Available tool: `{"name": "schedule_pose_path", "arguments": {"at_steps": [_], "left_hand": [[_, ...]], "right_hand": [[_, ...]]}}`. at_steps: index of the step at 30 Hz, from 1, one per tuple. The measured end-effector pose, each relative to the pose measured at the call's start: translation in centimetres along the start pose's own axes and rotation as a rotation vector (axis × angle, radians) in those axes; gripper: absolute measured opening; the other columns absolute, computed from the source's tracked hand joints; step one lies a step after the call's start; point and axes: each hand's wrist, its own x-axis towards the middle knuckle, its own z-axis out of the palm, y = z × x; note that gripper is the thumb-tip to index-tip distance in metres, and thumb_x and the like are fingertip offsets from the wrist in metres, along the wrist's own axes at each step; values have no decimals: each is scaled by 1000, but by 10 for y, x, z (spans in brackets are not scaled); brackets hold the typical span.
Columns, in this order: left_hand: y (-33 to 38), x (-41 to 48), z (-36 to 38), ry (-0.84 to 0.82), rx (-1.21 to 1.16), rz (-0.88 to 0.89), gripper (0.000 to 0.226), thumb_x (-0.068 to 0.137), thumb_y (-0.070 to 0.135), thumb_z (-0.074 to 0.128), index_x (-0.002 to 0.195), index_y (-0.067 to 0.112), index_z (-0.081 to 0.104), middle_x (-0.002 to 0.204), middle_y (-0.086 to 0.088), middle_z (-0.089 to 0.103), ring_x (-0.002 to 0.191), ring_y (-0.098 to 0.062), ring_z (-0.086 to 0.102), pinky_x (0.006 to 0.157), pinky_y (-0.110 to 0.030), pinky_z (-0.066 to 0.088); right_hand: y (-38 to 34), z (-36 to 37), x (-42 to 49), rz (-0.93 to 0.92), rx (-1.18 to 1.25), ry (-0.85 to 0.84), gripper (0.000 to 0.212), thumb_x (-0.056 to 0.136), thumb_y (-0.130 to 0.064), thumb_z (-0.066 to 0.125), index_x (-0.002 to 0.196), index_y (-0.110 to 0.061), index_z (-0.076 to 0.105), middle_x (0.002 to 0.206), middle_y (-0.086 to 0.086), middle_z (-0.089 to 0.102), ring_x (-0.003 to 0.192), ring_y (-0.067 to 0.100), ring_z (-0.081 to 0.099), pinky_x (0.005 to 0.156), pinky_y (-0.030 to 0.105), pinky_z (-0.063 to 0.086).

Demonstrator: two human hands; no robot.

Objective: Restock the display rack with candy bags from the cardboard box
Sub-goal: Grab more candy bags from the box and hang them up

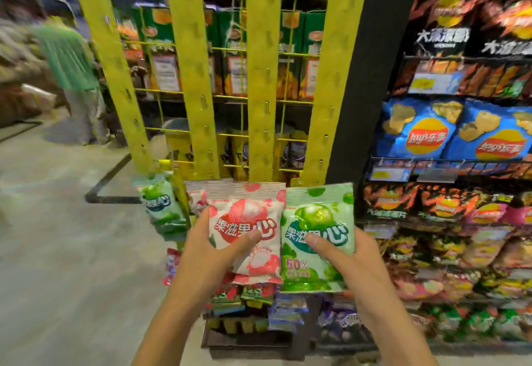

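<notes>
Both forearms reach forward and upward side by side. The left hand [207,244] grips a red-and-white candy bag [247,221], thumb pressed across its front and fingers curled behind; more bags of that kind show behind it. The right hand [348,262] grips a green candy bag [316,216] the same way, and the two bags' edges touch between the hands. Just beyond both hands stand the yellow strips of the display rack [264,77]. Left of the left hand, another green bag [161,204] hangs on a strip.
</notes>
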Motion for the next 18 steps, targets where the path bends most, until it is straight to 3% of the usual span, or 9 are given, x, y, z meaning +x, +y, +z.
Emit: {"name": "schedule_pose_path", "arguments": {"at_steps": [3,7,14,18], "left_hand": [[-1,-3,-42,3,-42,11,51,65,35,85,110,33,62,97,7,77,85,-14,75,71,-34,60],[-1,-4,-85,52,-46,-20,49,64,36,81,108,34,61,94,8,77,82,-16,76,73,-41,61],[-15,13,-119,116,-107,-53,43,74,25,80,112,29,61,93,6,77,79,-19,76,62,-36,62],[-19,32,-124,111,-102,-74,43,74,23,80,112,29,60,93,4,77,79,-21,76,60,-35,62]], "right_hand": [[-1,40,-4,-21,-19,-50,25,80,-23,76,105,-22,71,99,-1,78,94,19,74,88,47,58],[-1,79,-3,-28,-35,-95,30,79,-29,77,108,-22,70,102,-2,77,96,16,73,89,43,57],[5,114,10,-8,-54,-145,21,82,-24,75,102,-23,69,93,-7,77,87,9,73,69,20,55],[12,124,29,21,-53,-122,29,79,-29,77,106,-23,68,95,-9,77,88,7,73,74,23,53]]}}
